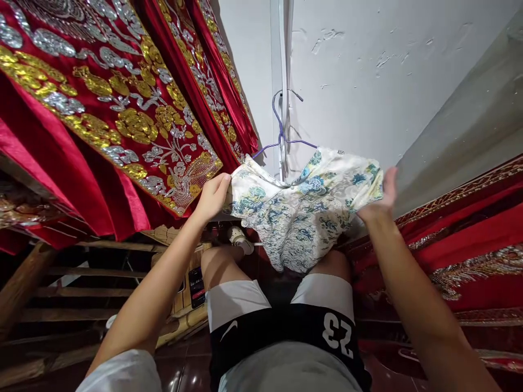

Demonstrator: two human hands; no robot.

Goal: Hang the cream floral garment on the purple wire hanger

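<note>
A short-sleeved blouse (pixel 302 212), white with blue and green flowers, hangs spread out on a purple wire hanger (pixel 281 128) in front of me. My left hand (pixel 214 196) is closed on the end of its left sleeve, thumb on top. At the other sleeve, my right hand (pixel 382 198) holds the cuff from behind; some of its fingers are hidden by the cloth. Both sleeves are stretched out sideways, and the hem hangs over my knees.
Red cloth with gold and silver sequins (pixel 137 125) drapes at the left. More red embroidered fabric (pixel 482 245) lies at the right. A white pole (pixel 281 49) runs up the wall behind the hanger. A phone (pixel 196 286) rests on a wooden slatted bench (pixel 96 291).
</note>
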